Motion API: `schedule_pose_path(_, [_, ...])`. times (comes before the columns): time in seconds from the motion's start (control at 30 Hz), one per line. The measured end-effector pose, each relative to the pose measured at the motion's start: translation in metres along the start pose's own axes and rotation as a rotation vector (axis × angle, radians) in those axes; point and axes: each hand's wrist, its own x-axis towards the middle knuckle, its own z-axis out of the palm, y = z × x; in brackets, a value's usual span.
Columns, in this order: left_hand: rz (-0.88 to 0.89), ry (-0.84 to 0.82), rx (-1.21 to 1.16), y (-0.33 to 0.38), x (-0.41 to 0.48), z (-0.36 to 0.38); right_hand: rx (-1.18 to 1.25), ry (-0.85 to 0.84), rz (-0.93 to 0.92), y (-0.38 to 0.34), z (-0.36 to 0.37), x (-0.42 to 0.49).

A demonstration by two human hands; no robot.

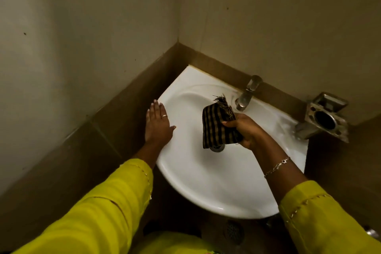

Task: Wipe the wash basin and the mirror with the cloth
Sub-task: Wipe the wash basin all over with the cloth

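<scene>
A white wash basin (206, 181) is fixed in the corner of the room. My right hand (246, 130) is shut on a dark brown-and-black striped cloth (217, 128), which hangs folded above the bowl, just over the metal drain (217, 148). The cloth's frayed end sticks up toward the tap. My left hand (157, 123) lies flat on the basin's left rim, fingers spread and empty. No mirror is in view.
A steel tap (247, 94) stands on the basin's back rim, close to the cloth. A metal soap holder (325, 116) is mounted on the wall at the right. Brown tiles line the lower walls. A floor drain (234, 231) lies below the basin.
</scene>
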Motion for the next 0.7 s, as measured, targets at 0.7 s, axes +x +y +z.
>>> schedule_pose_path(0.7, [-0.002, 0.148, -0.115, -0.004, 0.0, 0.005, -1.572, 0.173, -0.406, 0.023, 0.013, 0.132])
